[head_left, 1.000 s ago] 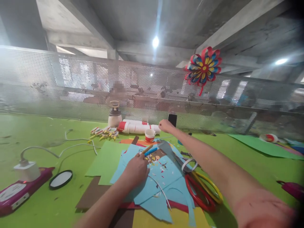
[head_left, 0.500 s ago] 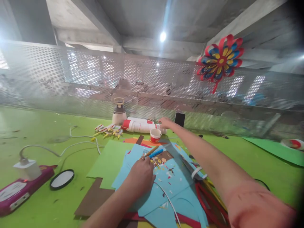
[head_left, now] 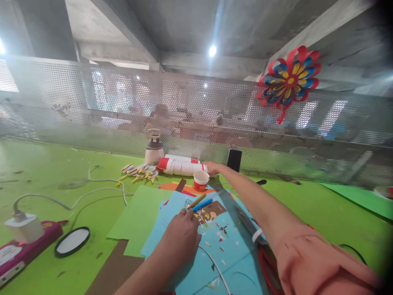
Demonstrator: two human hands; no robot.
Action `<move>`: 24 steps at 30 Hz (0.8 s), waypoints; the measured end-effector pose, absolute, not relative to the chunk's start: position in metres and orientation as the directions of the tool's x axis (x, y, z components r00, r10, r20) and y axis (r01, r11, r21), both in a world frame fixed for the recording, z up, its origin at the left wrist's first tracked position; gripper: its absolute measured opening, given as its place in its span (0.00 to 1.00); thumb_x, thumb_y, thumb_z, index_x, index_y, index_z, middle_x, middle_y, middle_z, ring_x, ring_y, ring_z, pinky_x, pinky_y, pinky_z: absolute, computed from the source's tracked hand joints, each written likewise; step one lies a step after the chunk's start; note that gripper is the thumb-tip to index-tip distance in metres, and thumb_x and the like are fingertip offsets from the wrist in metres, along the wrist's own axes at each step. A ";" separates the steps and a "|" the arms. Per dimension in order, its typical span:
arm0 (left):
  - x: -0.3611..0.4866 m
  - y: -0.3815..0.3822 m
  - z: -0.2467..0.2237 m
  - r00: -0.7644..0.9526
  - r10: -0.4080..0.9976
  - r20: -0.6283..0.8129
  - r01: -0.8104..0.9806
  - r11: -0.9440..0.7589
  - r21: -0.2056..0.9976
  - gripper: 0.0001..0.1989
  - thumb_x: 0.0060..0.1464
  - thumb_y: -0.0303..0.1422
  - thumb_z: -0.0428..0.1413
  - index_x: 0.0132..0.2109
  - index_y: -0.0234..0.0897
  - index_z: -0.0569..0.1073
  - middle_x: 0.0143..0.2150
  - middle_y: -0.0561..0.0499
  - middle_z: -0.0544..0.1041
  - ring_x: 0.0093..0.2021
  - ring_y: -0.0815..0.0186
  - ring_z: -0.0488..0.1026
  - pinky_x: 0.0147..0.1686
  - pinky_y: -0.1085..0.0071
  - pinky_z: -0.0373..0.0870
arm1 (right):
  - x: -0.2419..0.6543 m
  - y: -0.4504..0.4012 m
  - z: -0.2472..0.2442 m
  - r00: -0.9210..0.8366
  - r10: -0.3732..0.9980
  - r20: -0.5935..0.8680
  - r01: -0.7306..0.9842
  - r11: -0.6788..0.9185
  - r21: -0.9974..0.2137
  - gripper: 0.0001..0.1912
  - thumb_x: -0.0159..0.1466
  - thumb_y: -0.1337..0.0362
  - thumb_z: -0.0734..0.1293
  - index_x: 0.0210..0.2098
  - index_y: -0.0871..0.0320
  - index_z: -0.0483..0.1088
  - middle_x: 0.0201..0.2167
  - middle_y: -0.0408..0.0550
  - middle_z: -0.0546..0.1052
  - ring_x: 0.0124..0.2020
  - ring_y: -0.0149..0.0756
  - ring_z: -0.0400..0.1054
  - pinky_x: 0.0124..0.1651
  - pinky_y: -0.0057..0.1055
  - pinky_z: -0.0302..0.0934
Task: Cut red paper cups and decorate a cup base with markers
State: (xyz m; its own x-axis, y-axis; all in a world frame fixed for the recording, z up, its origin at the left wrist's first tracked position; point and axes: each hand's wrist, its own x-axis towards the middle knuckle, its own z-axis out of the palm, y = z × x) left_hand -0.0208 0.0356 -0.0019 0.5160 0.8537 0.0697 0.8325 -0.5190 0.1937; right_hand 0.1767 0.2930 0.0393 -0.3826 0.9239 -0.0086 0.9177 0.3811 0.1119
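My right hand point(head_left: 212, 167) reaches across to the right end of a lying stack of red-and-white paper cups point(head_left: 184, 167), its fingers closed around that end. A single paper cup point(head_left: 201, 180) stands upright just in front. My left hand point(head_left: 183, 231) rests curled on light blue paper point(head_left: 229, 254); its fingertips are hidden, so I cannot make out what it holds. A gold-brown pen point(head_left: 197, 201) and a blue pen point(head_left: 203, 205) lie at its fingers. Paper scraps point(head_left: 221, 228) are scattered beside it, and a white cord point(head_left: 217, 268) runs out from under it.
Green paper point(head_left: 138, 217) and brown paper point(head_left: 112, 266) lie left. A purple power strip point(head_left: 46, 237) with a white plug and a round black-rimmed disc point(head_left: 72, 241) are further left. Scissors point(head_left: 262, 241) lie beneath my right arm. A phone point(head_left: 234, 160) and a jug point(head_left: 154, 149) stand behind.
My right hand has come down from above the end of the cup stack and closed on it. My left hand stays by the pens. The view has shifted slightly.
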 end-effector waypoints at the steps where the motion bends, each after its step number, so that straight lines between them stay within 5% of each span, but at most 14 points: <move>1: -0.021 0.036 -0.004 0.511 0.856 0.077 0.833 -0.515 0.201 0.13 0.58 0.31 0.53 0.48 0.33 0.76 0.51 0.37 0.75 0.55 0.48 0.69 0.58 0.52 0.66 | 0.178 0.296 0.037 -0.380 0.924 -0.037 0.917 0.382 0.112 0.17 0.67 0.59 0.66 0.54 0.59 0.69 0.52 0.51 0.73 0.47 0.42 0.72 0.48 0.44 0.69; 6: -0.022 0.039 -0.008 0.498 0.859 0.118 0.834 -0.511 0.209 0.13 0.58 0.33 0.53 0.46 0.33 0.77 0.51 0.37 0.75 0.54 0.48 0.70 0.56 0.53 0.66 | 0.190 0.306 0.029 -0.355 0.930 -0.098 0.922 0.366 0.130 0.17 0.67 0.59 0.67 0.53 0.59 0.69 0.52 0.51 0.73 0.48 0.43 0.71 0.48 0.44 0.69; 24: -0.023 0.040 -0.010 0.500 0.854 0.146 0.831 -0.520 0.197 0.12 0.57 0.33 0.53 0.45 0.34 0.77 0.48 0.38 0.75 0.52 0.49 0.71 0.54 0.54 0.68 | 0.216 0.299 0.036 -0.296 0.955 0.018 0.947 0.291 0.138 0.18 0.68 0.59 0.66 0.55 0.58 0.68 0.54 0.52 0.72 0.49 0.43 0.71 0.49 0.45 0.68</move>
State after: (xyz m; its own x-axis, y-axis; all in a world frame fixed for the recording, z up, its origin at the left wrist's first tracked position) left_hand -0.0233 0.0399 -0.0100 0.4997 0.8538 0.1462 0.8310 -0.5202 0.1971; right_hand 0.2158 0.2992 0.0355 -0.2958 0.9551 0.0180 0.9468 0.2906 0.1385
